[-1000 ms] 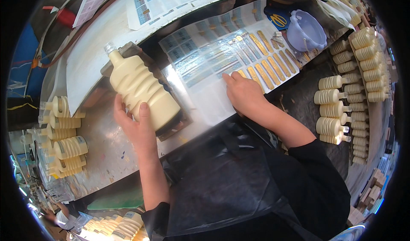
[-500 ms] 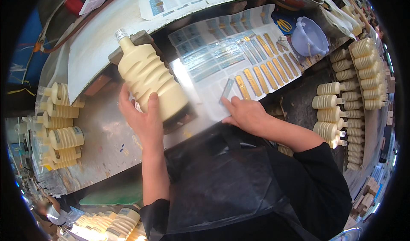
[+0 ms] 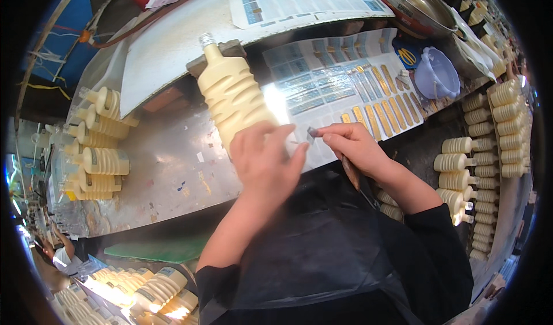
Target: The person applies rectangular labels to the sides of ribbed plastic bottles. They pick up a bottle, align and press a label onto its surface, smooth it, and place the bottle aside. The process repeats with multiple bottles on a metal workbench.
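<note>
A cream ribbed bottle (image 3: 230, 89) with a clear neck lies on a slant, its neck end against a dark block (image 3: 233, 48). My left hand (image 3: 262, 161), slightly blurred, overlaps the bottle's base with thumb and fingers apart; whether it touches the bottle I cannot tell. Between the thumb and finger of my right hand (image 3: 360, 149) is a small grey-blue label strip (image 3: 311, 135). A brown, narrow tool-like piece (image 3: 349, 174) shows below that hand, its hold hidden. Beyond my right hand lies a sheet (image 3: 317, 103) of blue and gold label strips.
A lilac bucket (image 3: 435, 74) and a metal pan (image 3: 417, 2) stand at the far right. Bottles crowd the table's left edge (image 3: 101, 143) and the right-hand racks (image 3: 455, 164). More bottles (image 3: 158, 290) lie at lower left, near a green board (image 3: 158, 250). Another label sheet (image 3: 299, 5) lies on the raised white board.
My left hand has left the bottle's side and moved right toward my right hand. The right hand has lifted a label strip off the sheet. The whole view has shifted.
</note>
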Demonstrator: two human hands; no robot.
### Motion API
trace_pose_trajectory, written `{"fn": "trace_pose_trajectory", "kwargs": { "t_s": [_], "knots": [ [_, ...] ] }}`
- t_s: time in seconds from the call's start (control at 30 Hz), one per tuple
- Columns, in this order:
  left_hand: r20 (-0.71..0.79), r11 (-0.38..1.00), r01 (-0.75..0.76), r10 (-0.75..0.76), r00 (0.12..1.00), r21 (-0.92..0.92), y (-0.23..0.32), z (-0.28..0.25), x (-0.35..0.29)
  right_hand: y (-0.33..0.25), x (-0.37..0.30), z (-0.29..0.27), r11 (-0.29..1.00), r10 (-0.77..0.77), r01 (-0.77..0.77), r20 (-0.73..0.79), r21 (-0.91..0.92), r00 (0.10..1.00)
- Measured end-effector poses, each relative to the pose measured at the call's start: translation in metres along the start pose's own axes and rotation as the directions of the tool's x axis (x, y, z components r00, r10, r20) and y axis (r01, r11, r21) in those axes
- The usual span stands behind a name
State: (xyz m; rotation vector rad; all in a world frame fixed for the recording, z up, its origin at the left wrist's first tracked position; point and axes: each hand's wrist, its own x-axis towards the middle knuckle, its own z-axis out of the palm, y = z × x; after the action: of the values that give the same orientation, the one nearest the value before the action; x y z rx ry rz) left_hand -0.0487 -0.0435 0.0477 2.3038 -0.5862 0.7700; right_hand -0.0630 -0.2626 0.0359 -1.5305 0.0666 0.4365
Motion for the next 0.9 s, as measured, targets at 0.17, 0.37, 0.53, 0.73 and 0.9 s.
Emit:
{"fn": "trace_pose_trajectory", "kwargs": {
  "t_s": [0.17, 0.37, 0.53, 0.73, 0.9],
  "knots": [
    [-0.016, 0.998, 0.009, -0.008, 1.0, 0.061, 0.005, 0.004, 0.013, -0.037, 0.002, 0.025, 0.996, -0.08, 0.08, 0.004, 0.047, 0.997],
    [-0.066, 0.995, 0.026, -0.02, 0.998, 0.101, -0.004, 0.003, 0.019, -0.036, 0.011, 0.042, 0.912, -0.386, 0.38, -0.006, -0.157, 0.923],
    [-0.082, 0.996, 0.031, -0.024, 0.996, 0.081, -0.008, 0.004, 0.02, -0.036, 0.016, 0.041, 0.929, -0.343, 0.337, -0.013, -0.151, 0.939],
    [0.014, 0.997, 0.042, -0.041, 0.999, -0.07, -0.007, 0.005, 0.017, -0.039, 0.004, 0.016, 0.975, -0.033, 0.042, -0.044, 0.219, 0.998],
    [0.028, 0.994, 0.038, -0.035, 0.999, -0.105, -0.009, 0.004, 0.016, -0.028, -0.003, -0.006, 0.981, -0.193, 0.192, -0.146, -0.024, 0.97]
  ]
}}
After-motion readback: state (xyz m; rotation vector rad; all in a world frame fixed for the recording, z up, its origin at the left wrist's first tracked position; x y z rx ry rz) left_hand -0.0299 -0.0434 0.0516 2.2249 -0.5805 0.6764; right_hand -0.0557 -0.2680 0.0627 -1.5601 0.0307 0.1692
